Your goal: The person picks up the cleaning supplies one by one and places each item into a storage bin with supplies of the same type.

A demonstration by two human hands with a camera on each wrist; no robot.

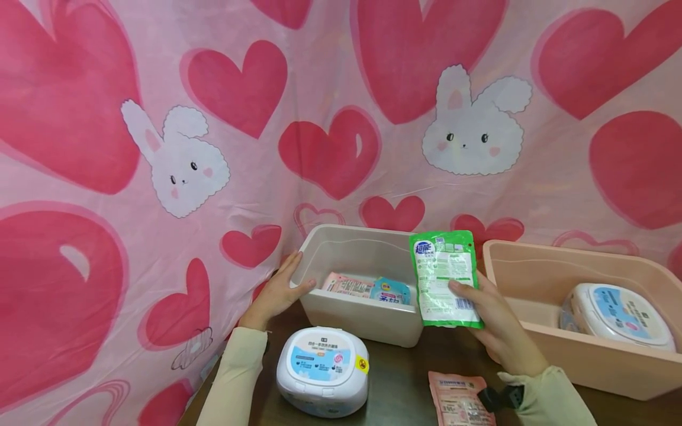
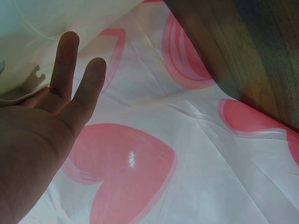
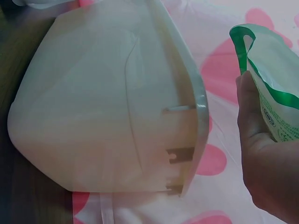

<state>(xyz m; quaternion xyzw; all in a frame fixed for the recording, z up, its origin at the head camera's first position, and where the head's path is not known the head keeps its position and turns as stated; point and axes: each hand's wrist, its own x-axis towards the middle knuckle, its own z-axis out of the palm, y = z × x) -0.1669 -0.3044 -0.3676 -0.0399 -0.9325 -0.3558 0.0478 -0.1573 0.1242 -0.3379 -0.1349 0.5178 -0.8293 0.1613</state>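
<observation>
My right hand (image 1: 492, 313) grips a green-and-white pouch (image 1: 444, 278) by its lower right side, thumb on the printed face. The pouch is upright at the right end of a grey-beige plastic bin (image 1: 357, 319), partly covering that end. In the right wrist view the pouch (image 3: 275, 79) shows its green edge. My left hand (image 1: 277, 293) rests against the bin's left end, thumb near the front rim. In the left wrist view two fingers (image 2: 65, 70) are straight. Inside the bin lie a pink packet (image 1: 348, 285) and a blue packet (image 1: 391, 291).
A white lidded tub (image 1: 322, 370) stands before the grey-beige bin. A pink packet (image 1: 460, 399) lies on the dark wooden table (image 1: 396, 373), near my right wrist. To the right, a peach bin (image 1: 586, 349) holds another white tub (image 1: 620, 316). Heart-patterned cloth (image 1: 330, 71) hangs behind.
</observation>
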